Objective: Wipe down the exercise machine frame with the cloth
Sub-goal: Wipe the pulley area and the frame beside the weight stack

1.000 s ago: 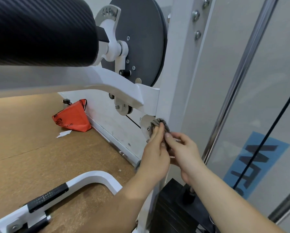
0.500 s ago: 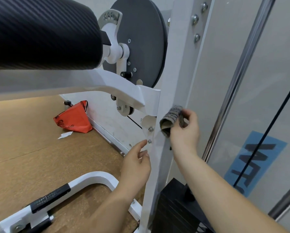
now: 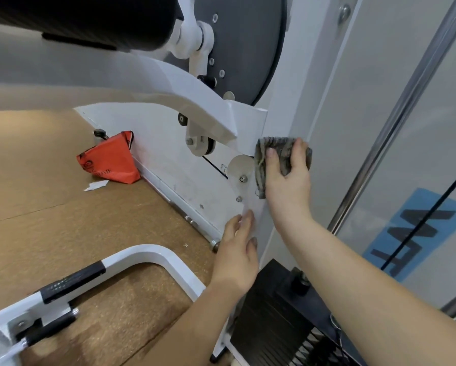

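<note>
The right hand [image 3: 287,183] lies flat against the cloth [image 3: 279,147], fingers fairly straight and the thumb spread out to the left, pressing rather than pinching; whether any fingertip hooks round the edge cannot be told. The cloth is a grey, striped, folded rag held against the white upright of the machine frame [image 3: 300,85], just right of where the sloping white arm [image 3: 195,101] joins it and just below that joint. Lower and nearer on the same upright, the left hand [image 3: 237,249] rests with straight, relaxed fingers touching the painted metal and holds nothing. A dark round disc [image 3: 245,40] sits far up behind the arm, with a black padded roller [image 3: 76,17] at the upper left. A black weight stack [image 3: 271,313] stands near, at the foot of the upright, between the two forearms. On the brown floor [image 3: 49,220] to the left lies an orange bag [image 3: 108,159] against the white base panel, and a white bar with a black grip [image 3: 73,282] curves in the near left
</note>
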Available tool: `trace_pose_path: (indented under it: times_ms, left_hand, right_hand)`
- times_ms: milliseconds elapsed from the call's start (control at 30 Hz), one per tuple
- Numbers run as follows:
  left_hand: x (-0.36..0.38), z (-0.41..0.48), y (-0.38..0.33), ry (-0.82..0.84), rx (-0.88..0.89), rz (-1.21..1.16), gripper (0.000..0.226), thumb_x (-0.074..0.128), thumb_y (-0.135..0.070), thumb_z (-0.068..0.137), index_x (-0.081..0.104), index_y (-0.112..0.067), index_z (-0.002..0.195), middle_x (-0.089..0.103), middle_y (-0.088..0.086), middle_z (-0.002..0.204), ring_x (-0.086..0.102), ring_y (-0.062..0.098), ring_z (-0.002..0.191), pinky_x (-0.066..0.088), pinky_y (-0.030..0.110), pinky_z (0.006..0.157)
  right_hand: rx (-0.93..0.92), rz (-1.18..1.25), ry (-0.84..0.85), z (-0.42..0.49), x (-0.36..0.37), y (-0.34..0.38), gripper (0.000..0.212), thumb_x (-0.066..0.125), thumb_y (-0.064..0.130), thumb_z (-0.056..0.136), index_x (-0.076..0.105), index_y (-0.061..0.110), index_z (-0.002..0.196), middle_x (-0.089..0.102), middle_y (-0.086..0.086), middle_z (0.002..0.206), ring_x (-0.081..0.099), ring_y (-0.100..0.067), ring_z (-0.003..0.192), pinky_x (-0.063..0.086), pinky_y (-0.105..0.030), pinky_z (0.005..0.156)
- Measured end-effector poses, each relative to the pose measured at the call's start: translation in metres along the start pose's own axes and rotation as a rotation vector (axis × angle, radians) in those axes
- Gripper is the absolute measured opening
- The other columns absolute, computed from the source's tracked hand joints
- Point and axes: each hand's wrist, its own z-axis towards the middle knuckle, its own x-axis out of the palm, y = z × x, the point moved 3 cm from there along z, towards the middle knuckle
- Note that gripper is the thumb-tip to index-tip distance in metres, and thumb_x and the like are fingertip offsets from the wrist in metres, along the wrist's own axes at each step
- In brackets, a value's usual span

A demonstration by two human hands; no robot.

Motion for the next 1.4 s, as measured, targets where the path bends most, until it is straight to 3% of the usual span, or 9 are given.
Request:
trace_pose_path:
  times_ms: [200,300,400,567,767,933,1067,1200,1400]
  left_hand:
    - [0.01,-0.004,0.025,-0.024,0.096,0.07,0.069,0.049,-0.026,0.101,0.019,-0.041,0.161,0.03,-0.007,0.153,0.044,0.013,0.133,0.049,0.033,0.103]
    - [0.012,-0.008,0.026,-0.035,0.12,0.093,0.075,0.048,-0.024,0.102,0.007,-0.05,0.159,0.026,-0.008,0.16,0.033,0.007,0.143,0.041,0.028,0.11]
    - [0.01,-0.01,0.026,-0.03,0.138,0.1,0.074,0.05,-0.019,0.103,0.009,-0.05,0.156,0.024,-0.011,0.163,0.024,-0.003,0.143,0.032,0.021,0.112]
    - [0.002,-0.001,0.027,0.02,0.104,0.123,0.068,0.046,-0.014,0.104,0.02,-0.052,0.153,0.025,-0.019,0.16,0.036,0.003,0.143,0.044,0.027,0.109]
    - [0.001,-0.005,0.021,0.095,0.067,0.148,0.071,0.043,-0.017,0.103,0.011,-0.046,0.16,0.012,-0.019,0.165,0.04,0.007,0.142,0.048,0.032,0.106]
    - [0.002,-0.006,0.012,0.15,0.004,0.16,0.074,0.045,-0.021,0.104,0.003,-0.045,0.161,0.001,-0.023,0.164,0.045,0.008,0.138,0.046,0.029,0.107]
    - [-0.002,-0.003,0.013,0.136,0.007,0.118,0.063,0.042,-0.029,0.107,0.012,-0.046,0.16,0.009,-0.022,0.164,0.039,0.003,0.141,0.036,0.021,0.111]
    - [0.0,-0.001,0.021,0.04,0.05,0.012,0.057,0.051,-0.032,0.106,0.022,-0.061,0.145,0.029,-0.025,0.155,0.034,-0.014,0.132,0.037,0.021,0.114]
    - [0.006,0.001,0.04,-0.085,0.067,-0.038,0.057,0.063,-0.019,0.1,0.041,-0.044,0.147,0.041,-0.029,0.147,0.035,-0.017,0.136,0.037,0.023,0.117]
  right_hand:
    - [-0.063,-0.105,0.039,-0.02,0.001,-0.042,0.072,0.052,0.033,0.107,0.01,0.028,0.166,0.006,0.008,0.173,0.001,-0.002,0.157,0.005,-0.032,0.13]
    - [-0.088,-0.159,0.136,-0.026,-0.001,-0.054,0.075,0.053,0.029,0.107,0.005,0.028,0.166,-0.001,0.01,0.173,-0.004,0.002,0.156,0.001,-0.026,0.128]
    - [-0.093,-0.171,0.147,-0.016,-0.005,-0.046,0.078,0.055,0.029,0.106,0.005,0.024,0.165,-0.002,0.01,0.173,-0.005,0.003,0.155,0.001,-0.027,0.129]
    - [-0.334,-0.225,0.08,-0.003,-0.002,-0.025,0.074,0.052,0.019,0.107,0.006,0.018,0.165,-0.003,0.005,0.173,-0.006,-0.002,0.157,-0.002,-0.02,0.127]
    - [-0.259,-0.252,0.147,-0.027,0.004,-0.064,0.081,0.053,0.019,0.107,-0.007,0.025,0.162,-0.012,0.005,0.173,-0.011,-0.003,0.157,-0.001,-0.033,0.13]
    - [-0.349,-0.263,0.088,0.017,-0.001,-0.011,0.081,0.052,0.018,0.107,-0.004,0.012,0.163,-0.01,-0.006,0.173,-0.011,-0.018,0.159,-0.006,-0.03,0.129]
    - [-0.527,-0.301,0.0,0.036,-0.005,0.006,0.079,0.055,0.021,0.105,0.004,0.006,0.164,-0.001,-0.013,0.173,-0.003,-0.024,0.161,-0.002,-0.031,0.129]
    - [-0.341,-0.301,0.11,-0.017,0.003,-0.062,0.085,0.057,0.021,0.105,-0.004,0.019,0.164,-0.008,0.0,0.173,-0.008,-0.007,0.159,0.003,-0.036,0.131]
    - [-0.211,-0.321,0.236,-0.031,-0.003,-0.092,0.087,0.057,0.026,0.105,-0.01,0.025,0.161,-0.014,0.006,0.171,-0.014,0.002,0.155,0.003,-0.038,0.13]
